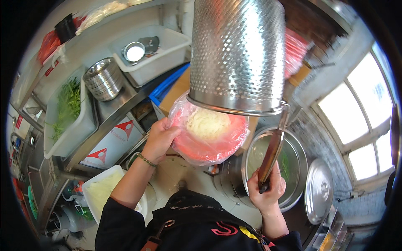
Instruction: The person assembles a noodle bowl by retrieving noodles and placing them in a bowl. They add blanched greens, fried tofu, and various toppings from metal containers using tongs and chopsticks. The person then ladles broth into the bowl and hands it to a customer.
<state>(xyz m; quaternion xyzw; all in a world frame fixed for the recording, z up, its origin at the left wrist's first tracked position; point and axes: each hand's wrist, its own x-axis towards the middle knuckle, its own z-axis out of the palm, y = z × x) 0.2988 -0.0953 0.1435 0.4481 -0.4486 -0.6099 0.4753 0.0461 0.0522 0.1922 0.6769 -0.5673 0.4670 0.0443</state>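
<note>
My left hand grips the near left edge of a round red bowl covered in clear plastic film. Pale thin noodles lie in its middle. My right hand is closed around the wooden handle of a tall perforated metal strainer basket. The basket is tipped over the bowl, its rim above the noodles; its inside is hidden from view. Under the handle, to the right, stands a large metal pot of cloudy liquid with some greens in it.
On the left, a metal shelf bears stacked metal bowls, a white tub of leafy greens and another white tub. Below is a white container of pale shreds. A metal lid stands right of the pot. Wrapped red bowls sit beyond the basket.
</note>
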